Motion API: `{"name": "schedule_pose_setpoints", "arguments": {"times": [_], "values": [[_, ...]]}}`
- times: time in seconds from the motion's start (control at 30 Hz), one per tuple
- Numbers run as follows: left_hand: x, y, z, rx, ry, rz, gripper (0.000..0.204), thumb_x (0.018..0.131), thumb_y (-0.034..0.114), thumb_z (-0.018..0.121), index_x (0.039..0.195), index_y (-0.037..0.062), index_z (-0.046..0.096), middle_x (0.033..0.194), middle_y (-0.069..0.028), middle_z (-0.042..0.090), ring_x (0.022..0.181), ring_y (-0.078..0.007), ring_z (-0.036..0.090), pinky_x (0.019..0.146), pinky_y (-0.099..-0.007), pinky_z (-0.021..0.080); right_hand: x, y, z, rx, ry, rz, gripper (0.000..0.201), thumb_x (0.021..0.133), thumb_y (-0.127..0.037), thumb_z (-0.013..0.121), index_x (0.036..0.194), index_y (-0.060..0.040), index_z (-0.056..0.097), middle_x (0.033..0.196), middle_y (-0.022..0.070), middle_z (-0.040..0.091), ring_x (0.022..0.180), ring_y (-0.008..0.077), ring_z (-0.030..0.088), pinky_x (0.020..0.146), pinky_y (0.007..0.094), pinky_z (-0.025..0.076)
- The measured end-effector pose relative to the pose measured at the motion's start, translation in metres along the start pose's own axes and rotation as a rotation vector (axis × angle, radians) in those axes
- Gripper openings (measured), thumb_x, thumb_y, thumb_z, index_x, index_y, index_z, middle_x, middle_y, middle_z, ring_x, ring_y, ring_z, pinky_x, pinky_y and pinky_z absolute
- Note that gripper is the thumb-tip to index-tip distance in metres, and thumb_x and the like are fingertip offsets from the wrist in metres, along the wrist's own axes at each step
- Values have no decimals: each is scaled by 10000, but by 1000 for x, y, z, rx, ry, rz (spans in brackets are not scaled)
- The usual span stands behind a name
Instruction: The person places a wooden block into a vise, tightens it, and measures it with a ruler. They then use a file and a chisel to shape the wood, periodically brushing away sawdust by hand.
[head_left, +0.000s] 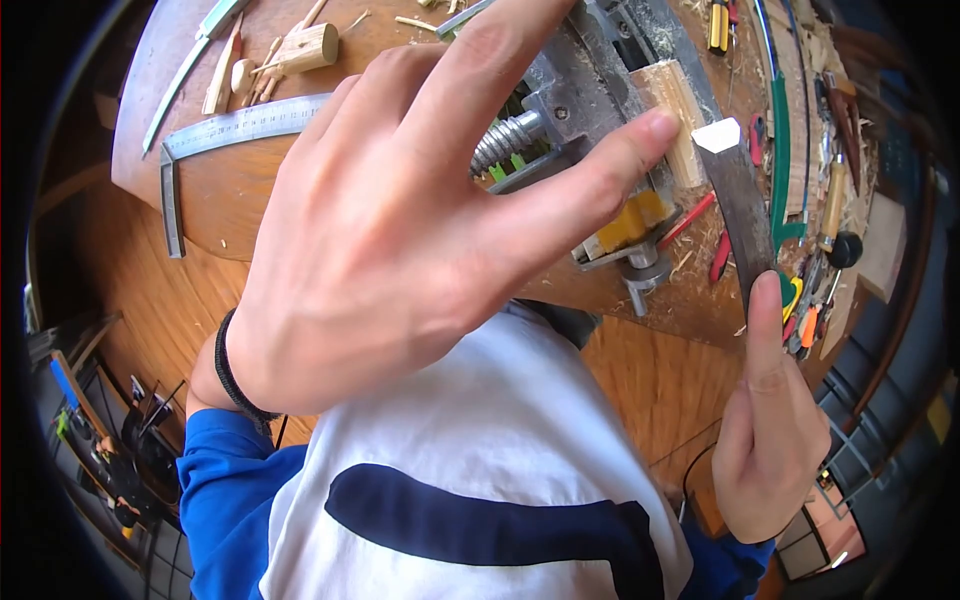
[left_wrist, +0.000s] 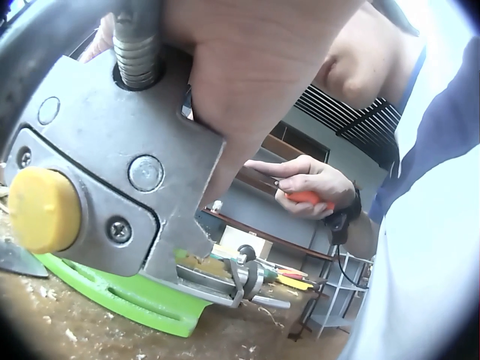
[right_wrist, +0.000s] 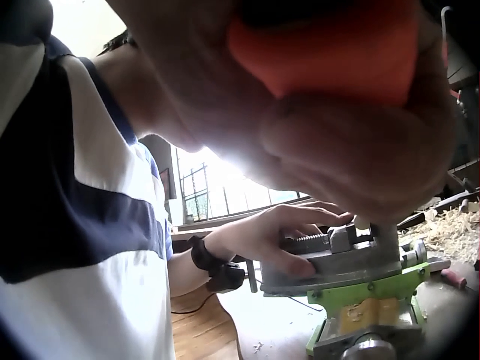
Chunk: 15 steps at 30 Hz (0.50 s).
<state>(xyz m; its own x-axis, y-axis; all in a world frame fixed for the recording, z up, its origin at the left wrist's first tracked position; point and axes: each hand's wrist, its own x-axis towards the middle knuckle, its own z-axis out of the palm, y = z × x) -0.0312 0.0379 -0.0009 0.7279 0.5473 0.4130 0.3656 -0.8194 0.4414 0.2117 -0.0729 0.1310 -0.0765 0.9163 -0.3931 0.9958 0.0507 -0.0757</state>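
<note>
My left hand (head_left: 370, 220) lies spread over the metal vise (head_left: 575, 80), its thumb tip at the side of a pale wooden piece (head_left: 668, 85) set in the jaws. In the right wrist view, this left hand (right_wrist: 262, 236) rests on the vise (right_wrist: 322, 270). My right hand (head_left: 775, 440) grips a chisel (head_left: 740, 215), index finger stretched along the blade, whose bright bevelled end stands close beside the wood. The chisel's orange handle (left_wrist: 309, 198) shows inside the right hand (left_wrist: 322, 184) in the left wrist view. Whether the blade touches the wood cannot be told.
A steel square (head_left: 245, 122) and a small wooden mallet-like piece (head_left: 305, 48) lie at the table's left. Along the right side are a green-framed saw (head_left: 779, 150), a wood-handled tool (head_left: 832, 205), screwdrivers and shavings. The table's front edge runs below the vise.
</note>
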Motion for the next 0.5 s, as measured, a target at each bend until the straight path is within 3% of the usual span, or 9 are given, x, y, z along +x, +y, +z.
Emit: {"name": "schedule_pose_setpoints", "arguments": {"times": [0.27, 0.5], "values": [[-10, -17, 4, -30, 13, -33, 746, 745, 240, 806, 1428, 142, 522, 1413, -280, 422, 1260, -416, 482, 1037, -441, 421, 0, 3, -3, 62, -64, 34, 753, 707, 214, 437, 1428, 1, 487, 969, 228, 669, 582, 216, 519, 595, 282, 464], [-30, -19, -4, -49, 18, -52, 746, 747, 239, 805, 1429, 140, 521, 1417, -280, 418, 1262, -415, 481, 1037, -440, 421, 5, 6, 2, 113, 23, -53, 752, 691, 204, 447, 1420, 26, 482, 1082, 228, 675, 582, 212, 505, 586, 276, 453]]}}
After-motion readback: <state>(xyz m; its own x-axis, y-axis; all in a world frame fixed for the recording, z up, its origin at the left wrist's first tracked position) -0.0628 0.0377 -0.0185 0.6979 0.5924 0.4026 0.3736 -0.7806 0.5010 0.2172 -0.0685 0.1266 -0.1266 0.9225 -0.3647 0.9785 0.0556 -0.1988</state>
